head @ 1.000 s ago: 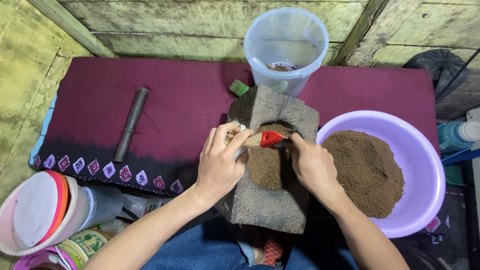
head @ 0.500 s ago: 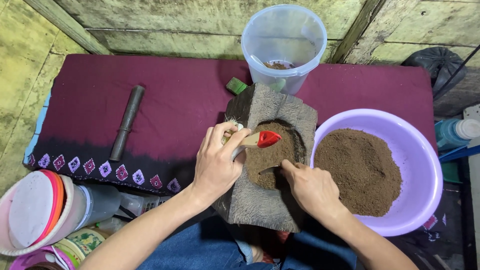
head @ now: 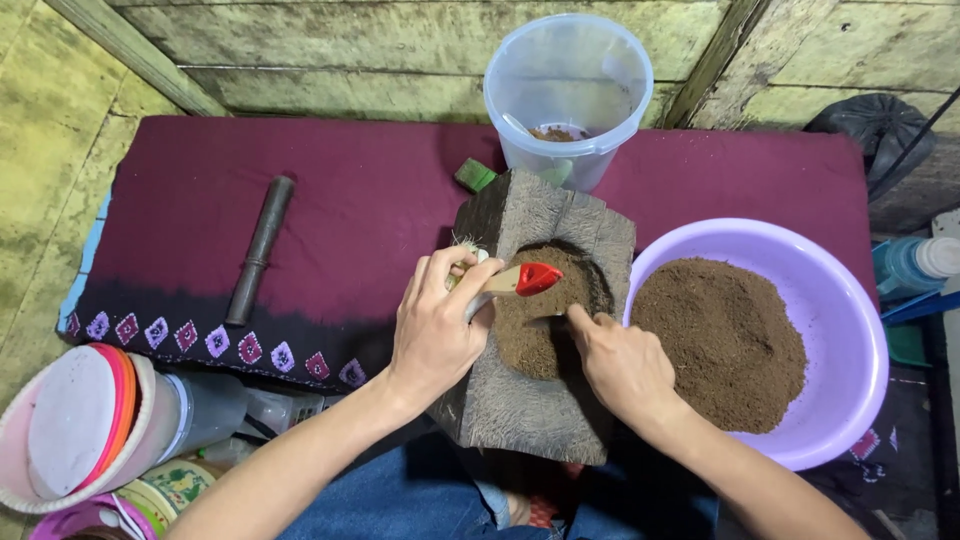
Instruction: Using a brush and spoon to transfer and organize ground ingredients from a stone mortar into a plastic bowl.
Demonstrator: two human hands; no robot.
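Your left hand [head: 432, 330]: grip closed round red-handled brush [head: 520, 280], held over wooden mortar block [head: 520, 400] at near edge of maroon cloth [head: 350, 190].

Right hand [head: 622, 362]: grip loose, empty, fingertips in brown powder [head: 530, 330] in hollow.

Risk: hard sweep flicks powder over block rim onto cloth, missing purple basin [head: 850, 330] to the right.

Farther: metal pestle [head: 258, 250] well left; clear bucket [head: 568, 90] at far edge, close behind block, easily knocked.

The mortar [head: 540, 330] at centre is rough, grey, weathered wood, filled with matt brown powder [head: 535, 325]. The basin [head: 850, 330] at right is smooth, glossy lilac plastic; the bucket [head: 568, 85] at top is clear plastic. The cloth [head: 330, 200] is matt maroon fabric. The pestle [head: 259, 249] at left looks dull, dark metal. The brush [head: 515, 281] has a pale wooden handle with a glossy red tip
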